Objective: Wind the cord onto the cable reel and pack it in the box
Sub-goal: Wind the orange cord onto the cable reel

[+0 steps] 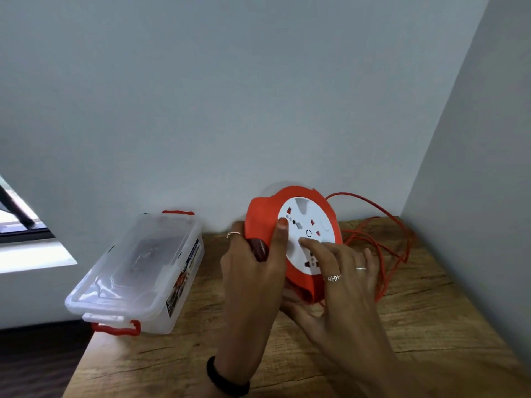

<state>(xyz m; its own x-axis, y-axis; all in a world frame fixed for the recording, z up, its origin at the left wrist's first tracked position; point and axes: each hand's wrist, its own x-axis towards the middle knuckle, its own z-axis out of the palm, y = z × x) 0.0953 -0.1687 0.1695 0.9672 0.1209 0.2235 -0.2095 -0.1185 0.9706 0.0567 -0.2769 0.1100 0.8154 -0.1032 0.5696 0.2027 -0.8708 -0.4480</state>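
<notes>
Corner table [431, 326] — reel [264, 222] in both hands, box [135, 271] at left edge.

I count one cable reel [298, 239], one loose cord [382, 254], one lidded box [135, 271], and my two hands: left hand [253, 271], right hand [342, 280].

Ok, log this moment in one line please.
stage: winding | left hand: grips cable reel | right hand: fingertip on reel face | cord: loose on table | box: lid on
</notes>
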